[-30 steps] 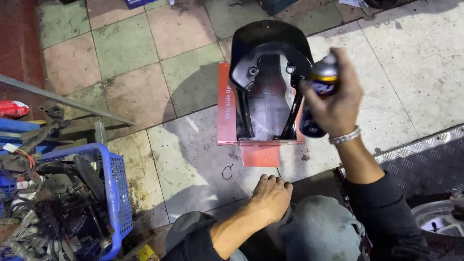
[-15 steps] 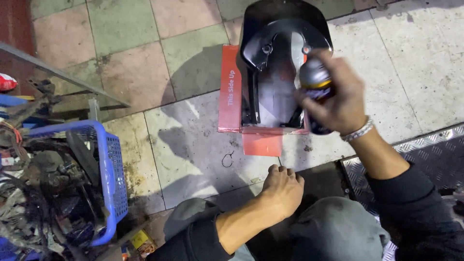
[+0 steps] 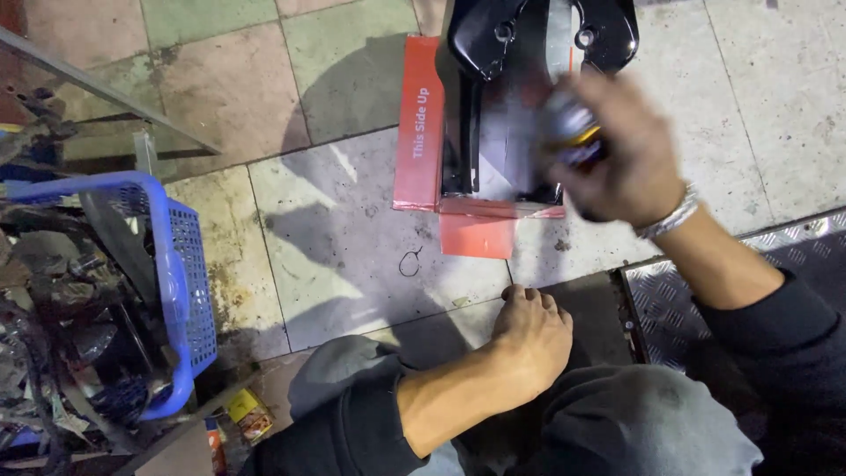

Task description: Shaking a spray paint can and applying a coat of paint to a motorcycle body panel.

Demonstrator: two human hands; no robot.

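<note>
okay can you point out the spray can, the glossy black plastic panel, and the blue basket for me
spray can (image 3: 575,132), head view: on its blurred body, held in the right hand.
glossy black plastic panel (image 3: 480,35), head view: on its upper left shiny surface.
blue basket (image 3: 181,256), head view: on its right mesh wall.

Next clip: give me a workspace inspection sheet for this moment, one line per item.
Surface: tiled floor, stained.
Job's things: blurred spray can over glossy black panel on red cardboard.
Clutter: small wire loop on a tile.
Hands: right hand grips the can; left hand rests on the knee, empty.
Cables: dark tangle in blue basket.
Surroundings: metal tread plate at right.
</note>
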